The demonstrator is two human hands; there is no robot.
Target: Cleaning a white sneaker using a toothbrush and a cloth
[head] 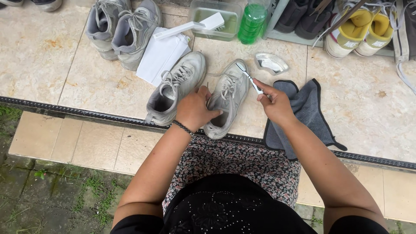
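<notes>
Left hand point(193, 109) grips grey sneaker point(227, 97) at collar; right hand point(274, 104) clenched round toothbrush point(249, 78), bristles on sneaker's toe.

A green translucent plastic bottle point(252, 21) with a ribbed body stands upright at the top of the view on the beige tiled floor point(43, 65), just right of a clear rectangular plastic tub point(200, 13) and touching or nearly touching it. Whether the bottle carries a label cannot be told. The tub's walls are see-through, with a greenish tint inside. To the lower left of the tub lies a flat white paper packet point(159, 56), roughly rectangular and slightly skewed, beside the grey shoes. No signs or screens appear.
</notes>
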